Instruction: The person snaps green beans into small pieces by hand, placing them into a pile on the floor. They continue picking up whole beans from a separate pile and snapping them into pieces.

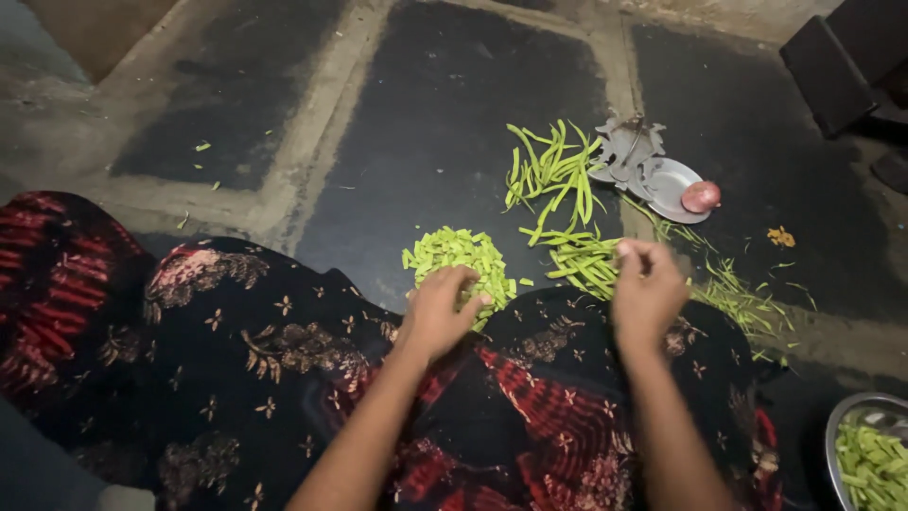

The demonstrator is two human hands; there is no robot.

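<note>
My left hand [440,310] rests with curled fingers on the near edge of a heap of cut green bean pieces [461,255] on the floor; whether it grips any is hidden. My right hand [648,289] is closed at the near end of a bunch of whole green beans [582,260], fingertips pinched together on them. A second loose pile of long whole beans [550,172] lies farther away. My lap is covered by a dark red and black flowered cloth [284,360].
A metal floor cutter with a small plate [653,175] holds a reddish onion [701,196]. Thin green trimmings [742,298] lie at right. A steel bowl [837,426] with cut beans sits at bottom right. A dark object [837,61] stands at top right.
</note>
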